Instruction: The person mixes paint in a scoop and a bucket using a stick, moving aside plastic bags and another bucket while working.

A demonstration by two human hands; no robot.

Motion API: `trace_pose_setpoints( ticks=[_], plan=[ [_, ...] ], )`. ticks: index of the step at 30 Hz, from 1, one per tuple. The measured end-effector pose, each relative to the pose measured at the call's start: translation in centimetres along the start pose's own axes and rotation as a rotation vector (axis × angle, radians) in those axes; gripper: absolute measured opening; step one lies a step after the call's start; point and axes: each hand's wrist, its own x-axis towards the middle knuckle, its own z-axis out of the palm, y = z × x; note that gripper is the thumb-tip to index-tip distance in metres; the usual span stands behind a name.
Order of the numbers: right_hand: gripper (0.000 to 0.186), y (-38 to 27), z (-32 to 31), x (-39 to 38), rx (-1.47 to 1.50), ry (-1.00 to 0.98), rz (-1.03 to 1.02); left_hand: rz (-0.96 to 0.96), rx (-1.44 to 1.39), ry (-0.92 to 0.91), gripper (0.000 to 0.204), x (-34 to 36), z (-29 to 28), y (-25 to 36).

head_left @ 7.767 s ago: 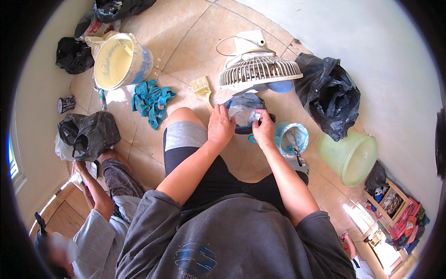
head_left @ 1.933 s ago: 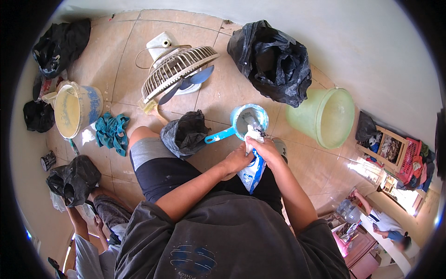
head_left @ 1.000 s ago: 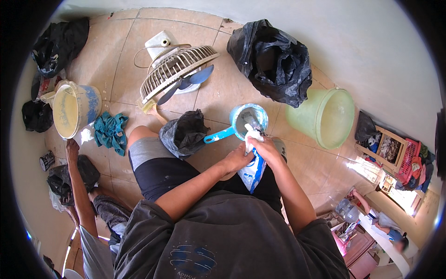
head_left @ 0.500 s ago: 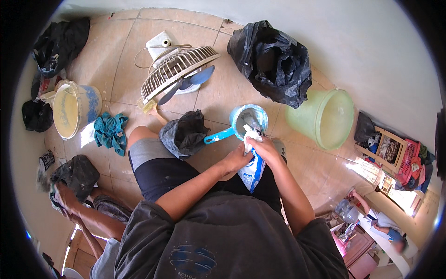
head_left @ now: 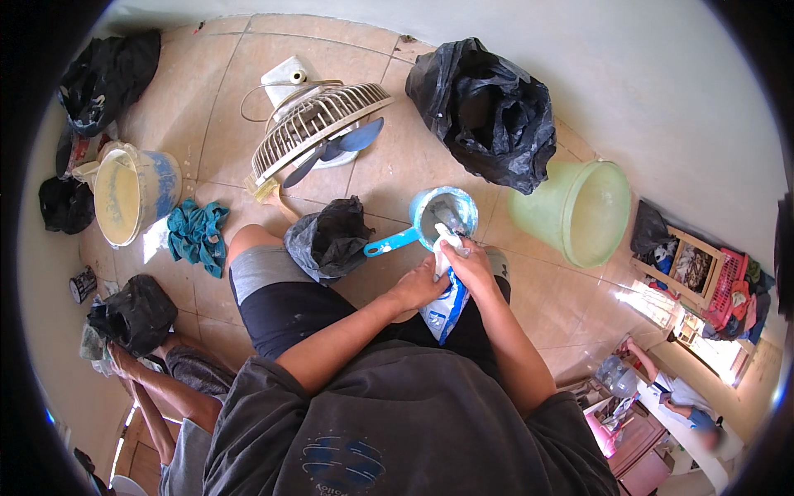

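Note:
Between my knees I hold a blue-and-white plastic packet (head_left: 447, 312), its white upper end pointing at a dipper. My left hand (head_left: 418, 286) is closed round the packet's left side. My right hand (head_left: 470, 266) grips its upper right side, the thumb near the white end. Just beyond my fingers the blue dipper (head_left: 418, 208) stands on the floor, its walls smeared white and some greyish stuff inside. Its handle points left, beside a crumpled dark plastic bag (head_left: 327, 240) against my left knee. What comes out of the packet, if anything, is too small to tell.
A fan (head_left: 318, 132) with bare blue blades lies ahead, a brush (head_left: 269, 192) near it. A large black bag (head_left: 488, 116) and a pale green bucket (head_left: 571, 211) stand right. At left are a smeared bucket (head_left: 165, 186), a teal cloth (head_left: 197, 231) and a co-worker's arm (head_left: 169, 388).
The packet's lower end has swung slightly left and up, and my hands have shifted a little on it. The co-worker's hands at left have moved too. The dipper stays put.

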Motion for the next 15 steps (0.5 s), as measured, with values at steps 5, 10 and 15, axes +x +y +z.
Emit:
trace_pose_setpoints(
  ticks=[5, 10, 15],
  plan=[
    [0.047, -1.2, -0.3, -0.5, 0.008, 0.025, -0.019, -0.003, -0.018, -0.003, 0.073, 0.2, 0.1, -0.1],
    [0.044, -0.8, 0.0, -0.2, 0.020, 0.041, -0.045, 0.019, -0.037, 0.016, 0.072, 0.5, 0.5, -0.6],
    [0.040, -1.2, -0.1, -0.2, 0.039, 0.028, -0.024, -0.006, -0.043, 0.013, 0.072, 0.2, 0.1, 0.0]
  ],
)
